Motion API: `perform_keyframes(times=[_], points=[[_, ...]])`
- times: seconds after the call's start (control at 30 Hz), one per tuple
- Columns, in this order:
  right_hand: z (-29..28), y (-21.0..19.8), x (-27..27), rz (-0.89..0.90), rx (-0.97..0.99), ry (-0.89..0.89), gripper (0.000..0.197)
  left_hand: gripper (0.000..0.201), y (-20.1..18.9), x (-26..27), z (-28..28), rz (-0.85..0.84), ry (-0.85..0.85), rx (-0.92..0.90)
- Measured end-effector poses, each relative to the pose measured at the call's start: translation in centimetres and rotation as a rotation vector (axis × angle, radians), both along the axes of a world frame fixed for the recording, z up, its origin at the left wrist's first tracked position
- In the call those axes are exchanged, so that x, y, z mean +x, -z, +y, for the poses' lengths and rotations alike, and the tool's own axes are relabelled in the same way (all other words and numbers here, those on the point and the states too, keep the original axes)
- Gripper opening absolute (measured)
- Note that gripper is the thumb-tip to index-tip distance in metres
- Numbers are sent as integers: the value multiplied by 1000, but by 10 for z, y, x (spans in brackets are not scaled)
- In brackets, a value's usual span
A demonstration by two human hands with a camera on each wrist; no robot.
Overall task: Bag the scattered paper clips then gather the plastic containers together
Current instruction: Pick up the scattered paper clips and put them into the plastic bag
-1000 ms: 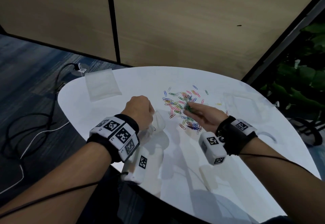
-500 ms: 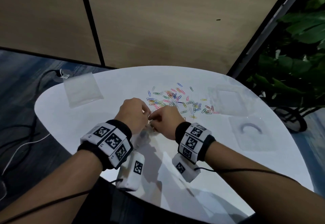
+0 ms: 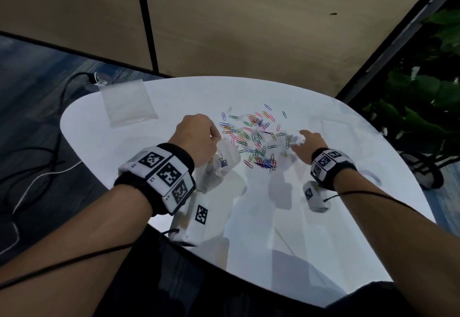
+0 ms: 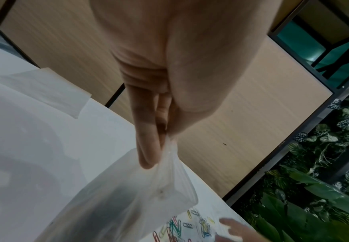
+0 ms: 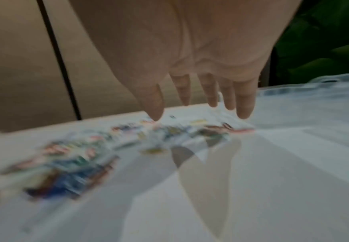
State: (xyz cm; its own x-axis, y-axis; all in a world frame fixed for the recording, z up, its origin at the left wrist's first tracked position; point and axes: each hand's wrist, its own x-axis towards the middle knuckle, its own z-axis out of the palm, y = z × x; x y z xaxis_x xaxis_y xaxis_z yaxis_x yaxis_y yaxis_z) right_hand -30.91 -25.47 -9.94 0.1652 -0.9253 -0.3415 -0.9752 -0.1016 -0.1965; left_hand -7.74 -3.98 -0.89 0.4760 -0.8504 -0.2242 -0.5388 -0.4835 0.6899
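paper clips scattered mid-table, a few already in bag | clear plastic bag pinched at its rim by left hand, just left of pile | right hand fingers spread, empty, over pile's right edge | step: bagging, containers untouched | next: pinch another cluster, carry to bag mouth

Glossy white table (mirror-smooth); thin clear plastic bag.

Coloured clips are lying scattered mid-counter. A clear bag, holding a few clips, is hanging just left of them. Clear containers are lying flat at right.
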Motion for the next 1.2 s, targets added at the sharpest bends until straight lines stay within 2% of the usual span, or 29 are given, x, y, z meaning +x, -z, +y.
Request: perform_keyframes(times=[0.03,0.17,0.2,0.27,0.3,0.37,0.47,0.57,0.63,0.73,0.8,0.9,0.97,1.07,1.13,1.2], points=[[-2,9,-7,52,9,-1,63,13,0,3,2,3,-4,3],[-2,31,-9,158,60,-43,61,12,-1,13,6,5,-18,8],[-3,31,-4,155,56,-46,64,12,-1,14,6,2,-16,9],[-6,30,10,36,53,-27,67,12,-2,15,7,-6,-10,17],[-9,31,16,-12,48,-49,68,12,-2,14,6,-10,-5,19],[-12,34,29,10,37,-160,66,12,-2,13,5,-7,-2,18],[-8,40,44,127,-20,-342,55,12,0,12,3,-12,-3,16],[3,34,58,221,-137,-463,36,13,2,10,1,-20,3,25],[7,30,64,259,-183,-465,25,13,1,7,0,-22,10,26],[10,26,64,219,-167,-394,23,13,0,3,-1,-30,29,30],[5,23,57,95,-126,-292,21,14,0,4,0,-34,33,33],[-6,18,41,-246,24,-40,10,14,0,6,0,-34,27,39],[-4,6,34,-553,201,153,6,14,-2,7,0,-18,19,43],[20,-20,41,-1117,480,402,27,14,-4,5,0,-13,28,52],[40,-39,52,-1304,687,445,34,15,-5,2,1,-10,31,52],[65,-56,66,-1385,869,394,37,15,-6,-1,3,-4,26,41]])
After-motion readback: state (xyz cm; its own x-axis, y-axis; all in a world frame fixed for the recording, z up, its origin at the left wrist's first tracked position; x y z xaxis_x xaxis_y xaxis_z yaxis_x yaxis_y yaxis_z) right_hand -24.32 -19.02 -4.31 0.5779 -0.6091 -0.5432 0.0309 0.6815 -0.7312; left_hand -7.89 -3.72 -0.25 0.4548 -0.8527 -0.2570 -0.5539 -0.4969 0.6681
